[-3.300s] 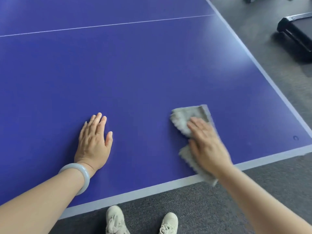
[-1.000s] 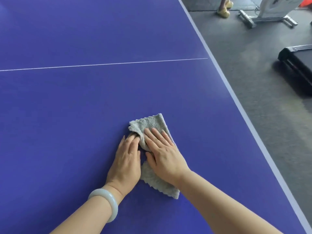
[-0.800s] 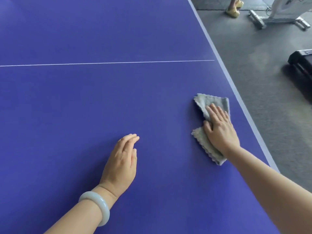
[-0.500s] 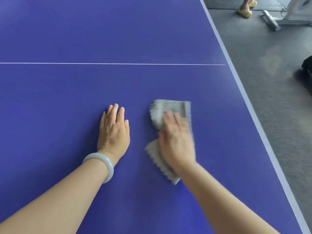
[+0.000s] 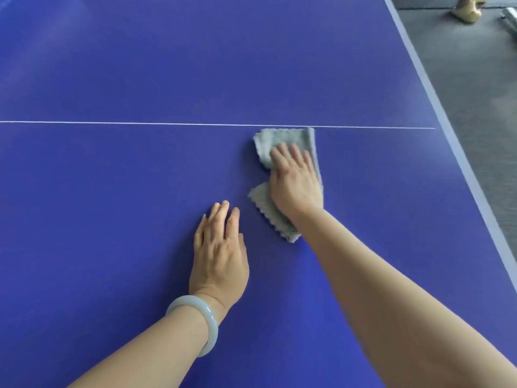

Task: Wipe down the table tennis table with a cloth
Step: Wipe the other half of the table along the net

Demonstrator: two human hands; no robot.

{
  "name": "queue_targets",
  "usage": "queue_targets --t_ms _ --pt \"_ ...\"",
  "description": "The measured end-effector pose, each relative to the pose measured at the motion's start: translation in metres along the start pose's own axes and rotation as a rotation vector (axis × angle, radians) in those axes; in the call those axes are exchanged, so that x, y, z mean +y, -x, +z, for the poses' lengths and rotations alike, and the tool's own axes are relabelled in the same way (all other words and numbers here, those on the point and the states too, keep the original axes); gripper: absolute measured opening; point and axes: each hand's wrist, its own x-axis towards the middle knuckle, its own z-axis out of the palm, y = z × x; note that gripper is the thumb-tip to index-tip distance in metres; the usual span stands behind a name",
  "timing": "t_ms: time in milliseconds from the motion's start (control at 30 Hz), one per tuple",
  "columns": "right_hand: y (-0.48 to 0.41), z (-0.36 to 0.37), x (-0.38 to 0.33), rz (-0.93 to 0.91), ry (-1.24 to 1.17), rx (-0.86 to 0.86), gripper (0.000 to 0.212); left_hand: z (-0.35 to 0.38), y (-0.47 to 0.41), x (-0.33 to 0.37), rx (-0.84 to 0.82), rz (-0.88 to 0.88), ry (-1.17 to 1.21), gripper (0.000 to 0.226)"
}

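Note:
The blue table tennis table [image 5: 112, 191] fills most of the view, with a thin white line [image 5: 140, 123] running across it. A folded grey cloth [image 5: 282, 138] lies flat just below that line. My right hand [image 5: 293, 177] presses down on the cloth with straight fingers, covering its middle. My left hand [image 5: 221, 250] rests flat on the bare blue surface, to the left of and nearer than the cloth, with a pale bangle on its wrist.
The table's pale right edge [image 5: 453, 141] runs diagonally down the right side. Beyond it is grey carpeted floor [image 5: 481, 79]. At the top right stands a person's foot in a yellow shoe [image 5: 467, 12], next to a metal frame's base [image 5: 510, 19].
My right hand has slid the cloth farther away and to the right, up to the white line. My left hand stays flat on the table, now nearer than the cloth.

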Motion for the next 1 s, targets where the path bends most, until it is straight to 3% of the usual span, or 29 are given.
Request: queue_targets --t_ms 67,133,233,300,400,533,633,700,767,833,900,1000 --pt "-0.008 0.021 -0.055 -0.375 -0.026 -0.206 0.048 -0.001 -0.003 0.000 0.012 -0.017 -0.018 0.041" --pt "-0.023 0.023 -0.063 -0.500 -0.046 -0.271 0.049 -0.001 -0.004 -0.002 0.006 -0.028 -0.039 0.041" --pt "-0.035 0.003 -0.007 -0.364 -0.030 -0.171 0.046 -0.001 -0.003 -0.006 -0.012 -0.014 -0.030 0.046" --pt "-0.035 -0.023 0.061 -0.142 0.012 -0.049 0.048 -0.001 -0.002 -0.009 -0.027 -0.019 -0.014 0.047" --pt "-0.007 -0.066 0.160 0.279 0.111 -0.007 0.055 0.001 -0.004 -0.008 -0.046 -0.041 0.007 0.047" --pt "0.045 -0.080 0.172 0.574 0.160 0.025 0.058 0.000 -0.004 -0.006 -0.051 -0.040 0.021 0.047" --pt "0.089 -0.058 0.108 0.536 0.136 0.050 0.059 -0.001 -0.003 -0.004 -0.047 -0.045 0.036 0.046" --pt "0.131 -0.036 0.054 0.282 0.097 0.039 0.058 -0.001 -0.003 -0.003 -0.046 -0.045 0.040 0.045" --pt "0.180 -0.022 0.013 -0.080 0.044 -0.079 0.054 -0.002 -0.003 -0.003 -0.042 -0.049 0.053 0.045" --pt "0.212 -0.033 0.017 -0.338 0.007 -0.194 0.051 -0.002 -0.004 -0.003 -0.040 -0.051 0.072 0.045" --pt "0.220 -0.055 0.059 -0.327 0.022 -0.167 0.051 -0.001 -0.003 -0.003 -0.045 -0.049 0.078 0.045" --pt "0.224 -0.088 0.136 0.153 0.066 0.017 0.053 -0.002 -0.002 -0.006 -0.041 -0.034 0.115 0.045"
